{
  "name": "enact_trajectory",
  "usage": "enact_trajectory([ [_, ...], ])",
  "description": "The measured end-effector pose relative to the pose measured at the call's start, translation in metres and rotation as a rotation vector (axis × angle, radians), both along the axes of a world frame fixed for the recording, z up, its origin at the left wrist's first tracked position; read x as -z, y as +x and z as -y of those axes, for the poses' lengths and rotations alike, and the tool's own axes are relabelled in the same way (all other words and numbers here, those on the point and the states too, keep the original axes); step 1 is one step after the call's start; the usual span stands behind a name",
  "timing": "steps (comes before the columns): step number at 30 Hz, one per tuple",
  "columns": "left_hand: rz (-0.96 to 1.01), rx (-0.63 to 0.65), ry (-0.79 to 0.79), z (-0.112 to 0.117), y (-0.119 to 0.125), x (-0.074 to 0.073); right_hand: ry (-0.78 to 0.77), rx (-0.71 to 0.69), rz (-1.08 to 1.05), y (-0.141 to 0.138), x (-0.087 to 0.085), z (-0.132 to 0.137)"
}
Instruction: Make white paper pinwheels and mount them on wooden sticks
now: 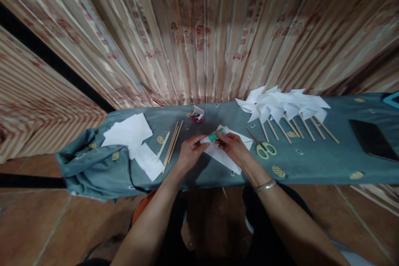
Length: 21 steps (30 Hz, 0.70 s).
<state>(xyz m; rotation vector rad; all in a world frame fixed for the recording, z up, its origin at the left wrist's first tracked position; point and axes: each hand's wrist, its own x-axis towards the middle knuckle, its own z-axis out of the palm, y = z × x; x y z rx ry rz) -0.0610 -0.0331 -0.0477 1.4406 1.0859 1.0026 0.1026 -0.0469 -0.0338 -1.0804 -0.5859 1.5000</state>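
Between my hands is a small green-and-white glue stick (213,136), held above the paper. My left hand (190,151) grips its white end, fingers closed. The fingers of my right hand (233,146) are closed on the green end. Under the hands lies a piece of white paper (229,161) with cut or folded edges. Green-handled scissors (264,149) rest just right of my right hand, and wooden sticks (173,143) lie left of my left hand.
White paper pinwheels (280,104) on sticks lie in a row at the back right. Loose white sheets (129,133), a white pencil-like stick (163,145) and a small red box of pins (197,114) are leftward. A dark phone-like slab (374,139) lies far right on the green cloth (324,166).
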Motion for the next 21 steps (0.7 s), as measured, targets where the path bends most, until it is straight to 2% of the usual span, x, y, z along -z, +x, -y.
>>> enact_trajectory([
  [4,-0.081,-0.008,0.010,-0.005,-0.001,0.004,-0.085,0.077,-0.180,0.014,0.005,-0.002],
  [8,-0.363,-0.028,0.224,-0.013,-0.010,0.008,-0.208,0.046,-0.369,0.031,0.010,-0.002],
  [12,-0.637,-0.033,0.415,-0.024,-0.011,0.017,-0.227,-0.003,-0.471,0.045,0.011,0.005],
  [15,-0.758,0.014,0.460,-0.028,-0.008,0.022,-0.196,-0.030,-0.424,0.057,0.009,0.010],
  [17,-0.800,0.020,0.489,-0.026,-0.003,0.021,-0.144,-0.019,-0.333,0.065,0.007,0.013],
  [19,-0.825,-0.006,0.547,-0.019,0.004,0.015,-0.078,0.031,-0.184,0.071,0.007,0.016],
  [21,-0.835,0.033,0.616,-0.006,0.015,0.009,-0.007,0.105,0.036,0.076,0.009,0.018],
])
